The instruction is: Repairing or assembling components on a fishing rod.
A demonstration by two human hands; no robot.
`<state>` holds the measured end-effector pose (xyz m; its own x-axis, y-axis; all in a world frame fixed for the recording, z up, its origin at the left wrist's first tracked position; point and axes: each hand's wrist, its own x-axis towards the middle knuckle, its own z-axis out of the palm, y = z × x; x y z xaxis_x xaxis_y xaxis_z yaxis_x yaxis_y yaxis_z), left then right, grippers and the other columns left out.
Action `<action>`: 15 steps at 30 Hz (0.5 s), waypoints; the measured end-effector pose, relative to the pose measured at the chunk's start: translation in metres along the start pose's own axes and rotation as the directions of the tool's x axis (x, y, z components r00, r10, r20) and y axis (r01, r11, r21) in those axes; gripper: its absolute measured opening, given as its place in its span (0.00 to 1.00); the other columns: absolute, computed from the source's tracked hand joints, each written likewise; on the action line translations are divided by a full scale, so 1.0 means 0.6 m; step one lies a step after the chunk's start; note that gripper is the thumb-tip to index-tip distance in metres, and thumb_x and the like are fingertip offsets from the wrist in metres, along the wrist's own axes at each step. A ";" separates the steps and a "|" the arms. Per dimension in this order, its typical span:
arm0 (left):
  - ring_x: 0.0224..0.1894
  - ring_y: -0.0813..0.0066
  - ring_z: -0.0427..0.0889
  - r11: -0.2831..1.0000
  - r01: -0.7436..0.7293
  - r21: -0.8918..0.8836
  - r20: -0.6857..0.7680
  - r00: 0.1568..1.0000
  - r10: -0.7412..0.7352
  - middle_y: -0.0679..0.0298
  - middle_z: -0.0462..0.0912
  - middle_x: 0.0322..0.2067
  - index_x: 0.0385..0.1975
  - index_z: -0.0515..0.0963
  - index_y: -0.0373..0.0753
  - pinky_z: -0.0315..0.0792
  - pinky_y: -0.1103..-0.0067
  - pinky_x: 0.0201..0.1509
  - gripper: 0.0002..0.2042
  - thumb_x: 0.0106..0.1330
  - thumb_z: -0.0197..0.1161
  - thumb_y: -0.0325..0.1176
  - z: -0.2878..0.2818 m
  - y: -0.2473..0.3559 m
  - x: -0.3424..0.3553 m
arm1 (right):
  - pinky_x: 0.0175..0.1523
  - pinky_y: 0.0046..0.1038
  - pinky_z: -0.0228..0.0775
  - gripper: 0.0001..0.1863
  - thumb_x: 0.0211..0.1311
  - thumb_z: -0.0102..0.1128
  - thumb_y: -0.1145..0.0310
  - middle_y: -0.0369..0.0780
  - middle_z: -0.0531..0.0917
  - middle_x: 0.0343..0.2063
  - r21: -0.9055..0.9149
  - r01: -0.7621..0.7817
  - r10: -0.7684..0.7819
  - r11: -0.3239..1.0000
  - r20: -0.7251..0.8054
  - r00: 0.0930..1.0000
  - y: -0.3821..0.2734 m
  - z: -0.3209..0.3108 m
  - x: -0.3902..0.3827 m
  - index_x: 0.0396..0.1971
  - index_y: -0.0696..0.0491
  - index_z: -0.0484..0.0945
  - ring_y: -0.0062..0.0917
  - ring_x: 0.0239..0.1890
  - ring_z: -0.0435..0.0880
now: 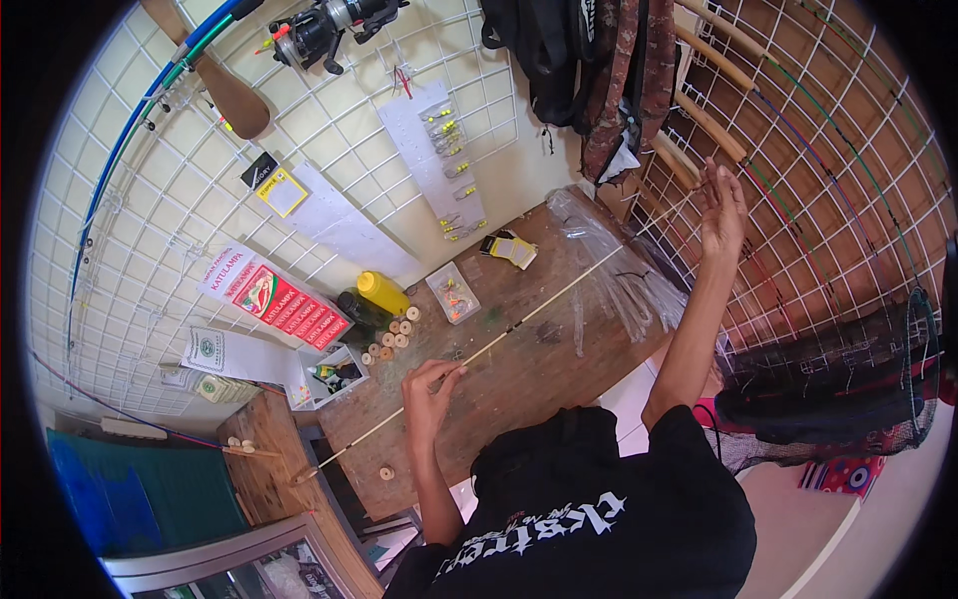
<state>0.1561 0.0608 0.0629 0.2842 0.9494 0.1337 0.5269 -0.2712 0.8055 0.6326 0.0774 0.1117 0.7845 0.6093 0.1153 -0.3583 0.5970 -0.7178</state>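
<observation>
Two bare hands work along one thin pale rod (489,343) that slants across the picture, above a worn brown table (519,377), from the lower left toward the upper right. The left hand (428,401) pinches the rod between thumb and fingers, narrow in its grip, left of a dark mark on the shaft. The right hand (723,212) is raised near the rod's upper end, its fingers bent; I cannot tell whether they close on it. The rod's lower end reaches over a wooden ledge (274,479) at the left. Beyond the left hand stand a cluster of cork rings (387,346), a yellow bottle (383,293) just beside a dark bottle (363,316), and a white box (331,379) of small items. One lone cork ring (387,473) lies near the table's front edge. Farther back are a clear tray (454,294) with small colourful pieces and a yellow-and-black packet (508,249). Clear plastic sleeves (621,290) spread over the table's right side, below the right hand.
</observation>
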 end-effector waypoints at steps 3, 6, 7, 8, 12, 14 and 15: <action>0.29 0.68 0.80 1.000 0.001 0.016 -0.014 1.000 -0.001 0.59 0.83 0.28 0.30 0.83 0.37 0.65 0.76 0.40 0.05 0.55 0.66 0.28 0.001 0.004 0.007 | 0.50 0.28 0.74 0.08 0.59 0.62 0.71 0.44 0.82 0.43 -0.093 0.221 -0.229 0.971 -0.086 0.970 0.003 0.009 -0.019 0.39 0.53 0.76 0.26 0.43 0.81; 0.29 0.67 0.80 1.000 0.000 0.026 -0.022 1.000 0.001 0.58 0.83 0.27 0.30 0.83 0.36 0.65 0.76 0.39 0.05 0.55 0.66 0.28 0.000 -0.001 0.009 | 0.44 0.24 0.75 0.08 0.59 0.62 0.72 0.44 0.82 0.41 -0.045 0.329 -0.332 0.943 -0.158 0.930 -0.002 0.019 -0.047 0.37 0.55 0.75 0.25 0.38 0.82; 0.29 0.67 0.79 1.000 -0.008 0.025 -0.017 1.000 0.008 0.58 0.83 0.27 0.30 0.83 0.36 0.65 0.76 0.39 0.05 0.56 0.65 0.28 0.000 -0.002 0.010 | 0.45 0.25 0.75 0.08 0.60 0.62 0.72 0.44 0.82 0.40 0.047 0.323 -0.314 0.945 -0.136 0.940 -0.004 0.018 -0.055 0.37 0.56 0.75 0.25 0.38 0.82; 0.29 0.67 0.79 1.000 -0.007 0.026 -0.018 1.000 0.008 0.58 0.83 0.27 0.30 0.83 0.36 0.65 0.76 0.39 0.05 0.56 0.65 0.28 0.000 -0.003 0.010 | 0.46 0.26 0.76 0.08 0.60 0.61 0.72 0.43 0.82 0.39 0.140 0.312 -0.298 0.940 -0.112 0.948 -0.005 0.017 -0.061 0.37 0.56 0.75 0.26 0.38 0.82; 0.29 0.66 0.79 0.999 -0.005 0.035 -0.017 1.000 0.006 0.58 0.83 0.27 0.30 0.82 0.36 0.65 0.76 0.39 0.05 0.56 0.65 0.29 0.002 -0.004 0.010 | 0.48 0.28 0.76 0.07 0.60 0.61 0.72 0.42 0.82 0.37 0.130 0.277 -0.257 0.952 -0.149 0.955 0.003 0.004 -0.066 0.37 0.56 0.75 0.26 0.38 0.82; 0.29 0.66 0.79 0.999 -0.016 0.036 -0.015 1.000 0.016 0.58 0.83 0.27 0.30 0.82 0.36 0.65 0.76 0.39 0.05 0.57 0.65 0.29 0.004 -0.004 0.010 | 0.46 0.26 0.77 0.08 0.61 0.60 0.72 0.40 0.82 0.37 0.090 0.255 -0.243 0.963 -0.125 0.962 0.013 -0.007 -0.056 0.39 0.55 0.76 0.26 0.38 0.81; 0.29 0.67 0.79 0.999 -0.015 0.040 -0.013 1.000 0.015 0.58 0.83 0.27 0.30 0.82 0.36 0.64 0.76 0.39 0.05 0.57 0.65 0.29 0.005 -0.005 0.009 | 0.46 0.26 0.77 0.08 0.61 0.60 0.72 0.40 0.82 0.37 0.090 0.259 -0.247 0.962 -0.127 0.961 0.020 -0.014 -0.049 0.39 0.55 0.76 0.26 0.38 0.81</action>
<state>0.1584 0.0666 0.0593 0.2822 0.9470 0.1534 0.5541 -0.2914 0.7798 0.6096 0.0621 0.0940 0.9066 0.3714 0.2004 -0.1867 0.7789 -0.5987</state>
